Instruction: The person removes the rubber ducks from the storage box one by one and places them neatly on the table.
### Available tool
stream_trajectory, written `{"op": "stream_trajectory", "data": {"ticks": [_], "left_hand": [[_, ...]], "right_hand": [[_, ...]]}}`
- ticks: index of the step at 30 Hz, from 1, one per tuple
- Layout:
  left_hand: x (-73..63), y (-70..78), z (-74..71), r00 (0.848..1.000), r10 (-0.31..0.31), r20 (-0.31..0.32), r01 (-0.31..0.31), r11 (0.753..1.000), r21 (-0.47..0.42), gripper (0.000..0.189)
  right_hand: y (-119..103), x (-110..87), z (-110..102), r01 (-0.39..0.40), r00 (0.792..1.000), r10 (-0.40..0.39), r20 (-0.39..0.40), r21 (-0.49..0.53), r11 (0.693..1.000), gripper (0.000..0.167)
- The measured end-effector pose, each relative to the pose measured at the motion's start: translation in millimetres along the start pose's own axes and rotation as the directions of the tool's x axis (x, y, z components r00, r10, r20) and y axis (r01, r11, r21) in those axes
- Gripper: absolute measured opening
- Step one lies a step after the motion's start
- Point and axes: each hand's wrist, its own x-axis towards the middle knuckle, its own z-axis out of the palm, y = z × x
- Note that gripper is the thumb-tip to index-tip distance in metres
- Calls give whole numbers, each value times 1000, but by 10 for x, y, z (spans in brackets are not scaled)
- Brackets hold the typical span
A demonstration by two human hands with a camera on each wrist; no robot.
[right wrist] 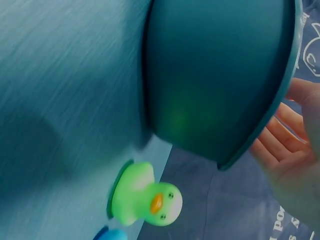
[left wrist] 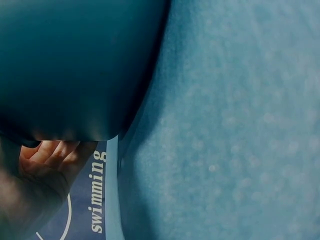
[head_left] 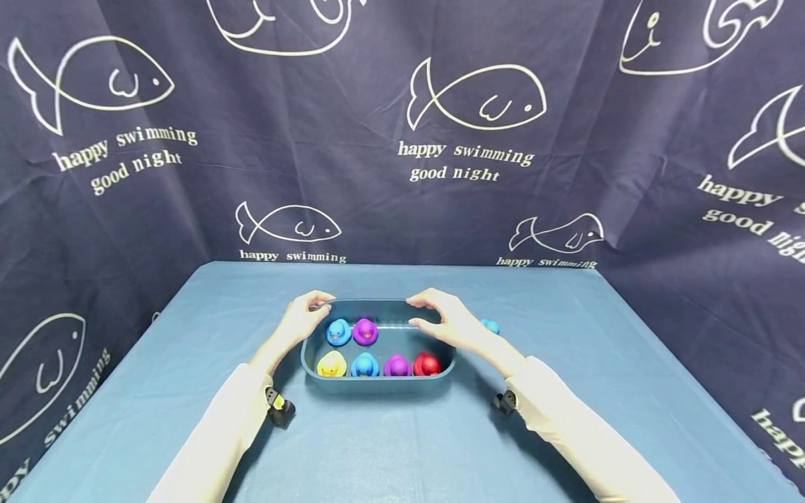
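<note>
A dark teal bin (head_left: 377,385) with rounded corners holds several rubber ducks. At the back are a blue duck (head_left: 338,332) and a purple duck (head_left: 365,332); along the front wall sit a yellow duck (head_left: 331,365), another blue duck (head_left: 365,365), another purple duck (head_left: 397,366) and a red duck (head_left: 427,364). My left hand (head_left: 303,318) grips the bin's rim at the far left corner, its fingers (left wrist: 67,155) behind the wall. Over the back right part reaches my right hand (head_left: 445,318), fingers spread and loosely bent, fingertips close to the rim.
On the table (head_left: 390,447) beyond my right forearm, a blue duck (head_left: 490,326) shows partly. A green duck (right wrist: 145,197) stands beside the bin in the right wrist view, hidden by my arm from the head camera. A dark fish-print cloth (head_left: 390,230) hangs around the table.
</note>
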Motion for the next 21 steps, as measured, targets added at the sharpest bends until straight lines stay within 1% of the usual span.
{"op": "stream_trajectory", "data": {"ticks": [6,11,18,21], "left_hand": [[-2,-12,9,1000,11,-1,-11,1000,1,23],[5,-9,12,1000,1,-3,-1,1000,11,23],[3,-3,4,1000,-7,-4,7,1000,5,22],[6,-6,4,1000,-4,-5,4,1000,8,23]], "right_hand": [[-56,83,105,-38,999,38,7,14,999,36],[-92,159,183,-62,998,61,29,28,998,37],[-147,255,299,-77,996,77,49,-7,997,38],[-178,287,342,-91,994,91,60,-7,996,37]]}}
